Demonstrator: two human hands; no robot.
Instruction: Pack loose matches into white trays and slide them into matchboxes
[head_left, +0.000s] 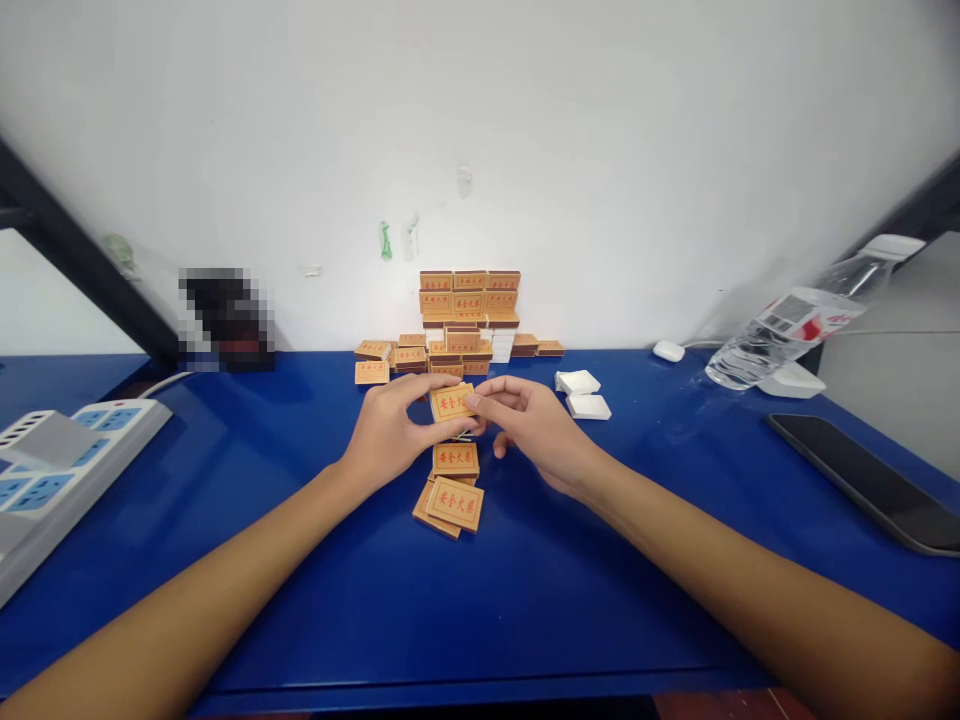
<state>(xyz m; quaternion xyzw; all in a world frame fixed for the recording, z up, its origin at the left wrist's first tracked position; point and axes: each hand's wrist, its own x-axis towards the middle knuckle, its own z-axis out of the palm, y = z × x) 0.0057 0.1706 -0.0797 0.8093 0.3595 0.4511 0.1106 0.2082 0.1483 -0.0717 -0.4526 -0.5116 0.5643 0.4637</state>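
An orange matchbox with red characters is held between both hands above the blue table. My left hand pinches it from the left, thumb below and fingers above. My right hand grips its right end, the thumb lying on its face. Just beneath are thin matchsticks, partly hidden by the fingers. Nearer to me, a matchbox rests by another matchbox that overlaps more boxes. Behind the hands, a stepped stack of matchboxes stands against the wall, with loose boxes at its left.
White box pieces lie right of the stack. Farther right are a small white case, a tilted water bottle and a black phone. A power strip sits on the blue table at the left.
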